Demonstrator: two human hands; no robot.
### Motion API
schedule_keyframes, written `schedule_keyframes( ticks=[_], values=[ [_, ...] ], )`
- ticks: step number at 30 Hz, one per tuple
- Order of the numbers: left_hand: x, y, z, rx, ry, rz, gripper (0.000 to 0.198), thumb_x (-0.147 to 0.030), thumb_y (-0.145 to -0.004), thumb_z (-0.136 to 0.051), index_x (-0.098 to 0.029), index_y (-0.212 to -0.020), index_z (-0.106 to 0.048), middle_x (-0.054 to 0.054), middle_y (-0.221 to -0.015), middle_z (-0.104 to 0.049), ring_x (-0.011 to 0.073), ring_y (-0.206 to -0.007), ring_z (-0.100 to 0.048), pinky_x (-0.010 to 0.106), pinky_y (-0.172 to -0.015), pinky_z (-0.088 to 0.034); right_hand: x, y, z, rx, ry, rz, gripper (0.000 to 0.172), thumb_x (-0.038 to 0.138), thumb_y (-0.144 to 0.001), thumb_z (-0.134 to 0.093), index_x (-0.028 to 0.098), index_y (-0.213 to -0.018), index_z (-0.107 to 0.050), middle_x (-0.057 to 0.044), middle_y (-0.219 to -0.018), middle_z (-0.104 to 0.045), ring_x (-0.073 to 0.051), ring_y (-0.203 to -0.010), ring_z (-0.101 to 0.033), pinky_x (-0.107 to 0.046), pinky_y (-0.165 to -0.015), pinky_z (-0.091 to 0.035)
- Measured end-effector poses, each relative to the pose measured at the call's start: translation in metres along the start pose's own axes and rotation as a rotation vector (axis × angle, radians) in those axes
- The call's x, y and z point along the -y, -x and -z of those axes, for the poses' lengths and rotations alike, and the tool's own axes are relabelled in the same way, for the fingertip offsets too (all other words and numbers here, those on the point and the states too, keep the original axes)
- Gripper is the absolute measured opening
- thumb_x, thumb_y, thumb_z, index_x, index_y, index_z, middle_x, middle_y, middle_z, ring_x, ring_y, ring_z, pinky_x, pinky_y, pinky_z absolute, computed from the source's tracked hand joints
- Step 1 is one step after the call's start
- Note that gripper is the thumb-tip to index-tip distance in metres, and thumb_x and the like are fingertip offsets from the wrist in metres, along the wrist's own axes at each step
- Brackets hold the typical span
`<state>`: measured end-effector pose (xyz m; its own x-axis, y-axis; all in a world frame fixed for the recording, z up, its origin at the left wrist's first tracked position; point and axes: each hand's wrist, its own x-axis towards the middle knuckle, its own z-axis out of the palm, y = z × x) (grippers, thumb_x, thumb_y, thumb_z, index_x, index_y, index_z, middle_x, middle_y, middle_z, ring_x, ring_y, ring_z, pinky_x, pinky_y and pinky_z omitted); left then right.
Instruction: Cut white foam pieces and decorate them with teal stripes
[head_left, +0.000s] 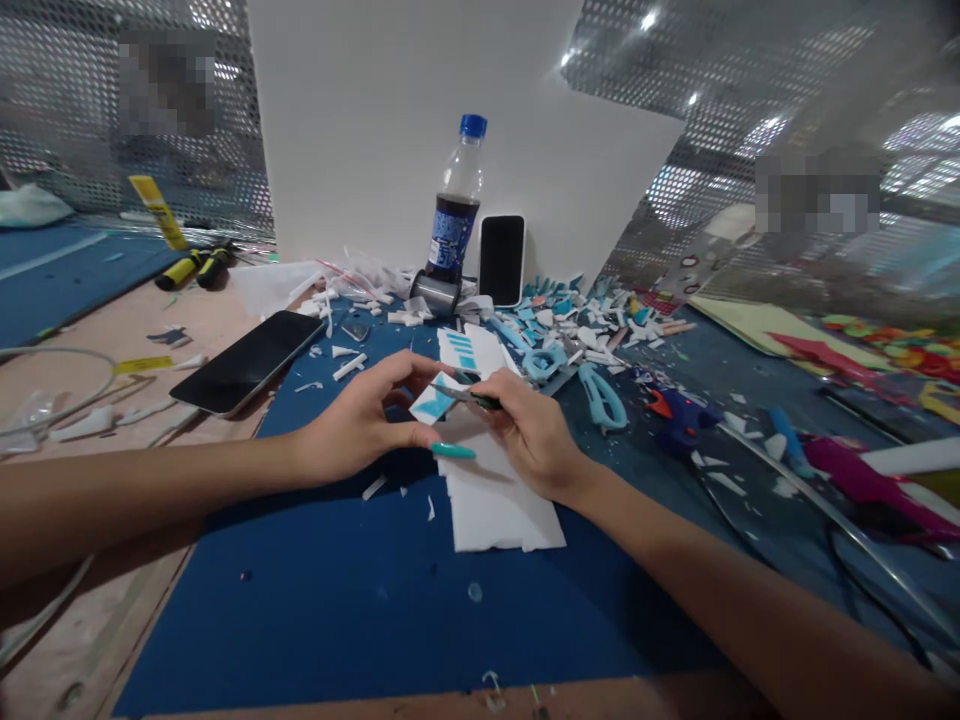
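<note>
My left hand (pixel 360 415) pinches a small white piece (pixel 426 408) with a light-blue shape on it. A long teal fingernail (pixel 454 451) shows at its thumb. My right hand (pixel 536 435) is closed round a slim, dark-handled tool with a pointed metal blade (pixel 450 392); fingers hide too much of it to tell its exact kind. The blade lies across the white piece. Below both hands, a white sheet (pixel 510 515) with uneven edges lies on the blue mat (pixel 337 610). Light-blue strips (pixel 460 350) sit at the sheet's far end.
Behind stand a cola bottle (pixel 454 215) and an upright phone (pixel 502 260). White and blue scraps (pixel 581 325) lie heaped around light-blue scissors (pixel 602 398). Rightward are a blue glue gun (pixel 681 420) and a magenta one (pixel 877 485); a black phone (pixel 251 362) lies left.
</note>
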<state>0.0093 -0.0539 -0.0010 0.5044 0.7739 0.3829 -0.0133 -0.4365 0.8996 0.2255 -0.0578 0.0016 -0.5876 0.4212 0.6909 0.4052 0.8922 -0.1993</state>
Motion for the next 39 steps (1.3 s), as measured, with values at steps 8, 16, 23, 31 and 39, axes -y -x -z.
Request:
schedule_keyframes(
  ticks=[8,16,23,31,39],
  values=[
    [0.002,0.002,-0.001,-0.012,-0.211,-0.057,0.055,-0.016,-0.081,-0.063,-0.012,-0.134,-0.047,0.004,-0.093,-0.056,0.0118,-0.079,-0.055,0.021,-0.068,-0.050,0.008,-0.001,-0.001,0.056,-0.019,-0.040,0.014,0.018,-0.099,-0.033,0.019,-0.104,-0.046,-0.003,-0.078,-0.050,-0.013,-0.064,-0.046,-0.024,-0.056,-0.040],
    [-0.001,0.006,-0.002,0.074,-0.532,-0.179,0.051,-0.023,-0.091,-0.054,-0.018,-0.140,-0.040,0.004,-0.092,-0.060,0.0106,-0.065,-0.052,0.020,-0.057,-0.047,0.012,-0.002,-0.003,0.016,0.004,-0.035,0.014,0.024,-0.100,-0.033,0.019,-0.101,-0.046,-0.004,-0.080,-0.052,-0.013,-0.064,-0.048,-0.023,-0.056,-0.041],
    [0.002,0.008,-0.005,0.097,-0.788,-0.332,0.068,-0.023,-0.092,-0.051,-0.024,-0.150,-0.015,0.010,-0.109,-0.050,0.0185,-0.085,-0.053,0.033,-0.079,-0.052,0.020,-0.003,-0.007,0.021,-0.027,-0.159,0.009,0.021,-0.097,-0.040,0.018,-0.092,-0.048,-0.002,-0.074,-0.052,-0.014,-0.064,-0.050,-0.023,-0.053,-0.037],
    [-0.002,0.007,-0.007,0.020,-0.721,-0.243,0.060,-0.021,-0.088,-0.058,-0.024,-0.143,-0.033,0.011,-0.119,-0.052,0.0197,-0.095,-0.056,0.026,-0.074,-0.054,0.023,-0.004,-0.007,0.022,-0.111,-0.326,0.012,0.023,-0.095,-0.044,0.018,-0.085,-0.048,0.001,-0.066,-0.049,-0.011,-0.055,-0.044,-0.023,-0.050,-0.031],
    [0.000,0.005,-0.002,-0.048,-0.454,-0.144,0.035,-0.024,-0.078,-0.071,-0.016,-0.111,-0.061,0.006,-0.096,-0.060,0.0138,-0.077,-0.057,0.025,-0.069,-0.053,0.020,-0.004,-0.003,0.005,-0.169,-0.366,0.020,0.031,-0.096,-0.045,0.017,-0.082,-0.051,0.004,-0.060,-0.045,-0.008,-0.049,-0.040,-0.022,-0.049,-0.029]
  ],
)
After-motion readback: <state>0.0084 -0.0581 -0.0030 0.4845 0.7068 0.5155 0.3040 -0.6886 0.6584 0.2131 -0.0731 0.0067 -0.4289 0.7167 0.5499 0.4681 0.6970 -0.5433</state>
